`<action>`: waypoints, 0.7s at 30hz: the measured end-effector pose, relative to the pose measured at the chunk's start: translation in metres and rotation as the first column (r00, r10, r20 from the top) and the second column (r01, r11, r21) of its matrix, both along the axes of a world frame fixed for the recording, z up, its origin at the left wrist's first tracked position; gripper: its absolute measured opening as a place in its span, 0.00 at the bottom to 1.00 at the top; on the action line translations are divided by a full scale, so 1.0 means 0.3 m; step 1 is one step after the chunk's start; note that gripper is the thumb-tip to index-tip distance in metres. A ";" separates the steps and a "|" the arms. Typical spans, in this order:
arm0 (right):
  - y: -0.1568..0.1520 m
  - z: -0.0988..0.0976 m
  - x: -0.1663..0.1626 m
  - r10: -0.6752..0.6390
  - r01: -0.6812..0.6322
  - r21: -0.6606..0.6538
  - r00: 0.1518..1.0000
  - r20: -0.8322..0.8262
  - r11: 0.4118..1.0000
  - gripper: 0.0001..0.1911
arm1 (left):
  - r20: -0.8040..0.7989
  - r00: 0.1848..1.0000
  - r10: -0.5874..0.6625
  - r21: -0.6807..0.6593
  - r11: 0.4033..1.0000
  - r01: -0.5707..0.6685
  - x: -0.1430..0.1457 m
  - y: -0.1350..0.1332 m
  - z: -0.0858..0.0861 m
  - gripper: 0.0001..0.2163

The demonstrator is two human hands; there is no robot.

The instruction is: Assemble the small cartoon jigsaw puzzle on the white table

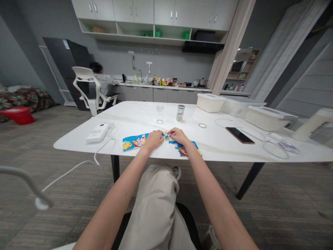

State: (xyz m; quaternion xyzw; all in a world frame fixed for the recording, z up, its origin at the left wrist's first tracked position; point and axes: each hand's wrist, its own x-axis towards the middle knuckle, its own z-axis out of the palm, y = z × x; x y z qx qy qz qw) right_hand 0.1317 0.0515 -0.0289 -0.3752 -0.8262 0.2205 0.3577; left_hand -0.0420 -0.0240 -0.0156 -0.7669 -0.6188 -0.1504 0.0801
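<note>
On the white table (135, 116), left hand (154, 139) partly hides puzzle section (130, 143).

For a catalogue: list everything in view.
Table: one, white, centre
Jigsaw pieces: several, multicoloured, front centre
Cartoon panel: one, bluish, front left
Jigsaw section: one, multicoloured, front right
Jars: two, clear and multicoloured, tabletop
Ring: one, pale, tabletop
Smartphone: one, black, right
Storage boxes: three, whitish, right
Boxy device: one, white, left
Chair: one, white, background
Person: one, light top, background
Refrigerator: one, dark, background
Wall cabinets: several, white, top
Basin: one, red, floor
Left hand: one, bare, at pieces
Right hand: one, bare, at pieces
</note>
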 end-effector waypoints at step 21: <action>-0.022 0.031 -0.004 0.014 -0.016 -0.030 0.996 -0.089 0.999 0.12 | 0.013 1.000 0.015 -0.001 1.000 -0.015 0.006 -0.007 0.003 0.15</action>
